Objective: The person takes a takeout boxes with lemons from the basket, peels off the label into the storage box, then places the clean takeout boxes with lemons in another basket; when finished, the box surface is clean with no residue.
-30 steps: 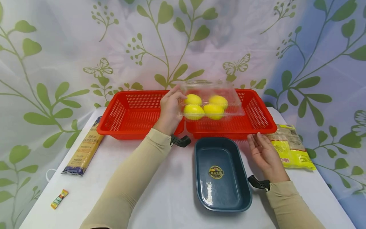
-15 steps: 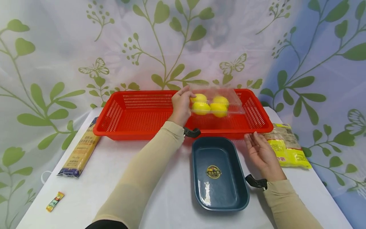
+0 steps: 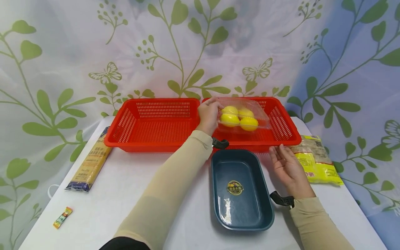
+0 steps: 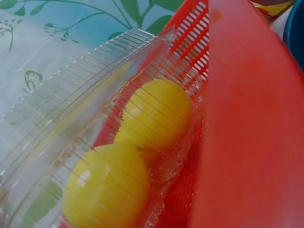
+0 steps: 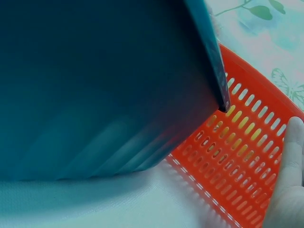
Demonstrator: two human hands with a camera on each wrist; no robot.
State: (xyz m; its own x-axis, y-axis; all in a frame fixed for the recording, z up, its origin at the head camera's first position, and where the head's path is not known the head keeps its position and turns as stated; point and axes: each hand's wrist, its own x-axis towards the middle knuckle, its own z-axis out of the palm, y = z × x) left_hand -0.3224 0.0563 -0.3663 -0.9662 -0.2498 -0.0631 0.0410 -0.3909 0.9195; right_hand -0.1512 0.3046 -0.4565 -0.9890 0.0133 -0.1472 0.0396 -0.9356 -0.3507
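Observation:
My left hand (image 3: 208, 115) grips the left end of a clear plastic clamshell box (image 3: 264, 119). Several yellow lemon-like fruits (image 3: 249, 123) show through its lid. The box is within the right red basket (image 3: 285, 119), slightly tilted; whether it touches the basket floor I cannot tell. In the left wrist view the ribbed clear box (image 4: 95, 71) lies alongside the basket's red wall (image 4: 251, 114). My right hand (image 3: 289, 170), palm turned up and fingers loosely extended, touches the front rim of that basket near its right corner. In the right wrist view its fingers (image 5: 289, 161) lie against the slotted wall.
A second red basket (image 3: 156, 139) stands to the left. In front of the right basket sits a dark blue tray (image 3: 243, 211). A long tan packet (image 3: 90, 163) and a small wrapped stick (image 3: 62, 217) lie left; a yellow bag (image 3: 322, 170) lies right.
My left hand has moved right and slightly down with the clear box, lowering it into the right basket. The right hand stays at the basket's rim.

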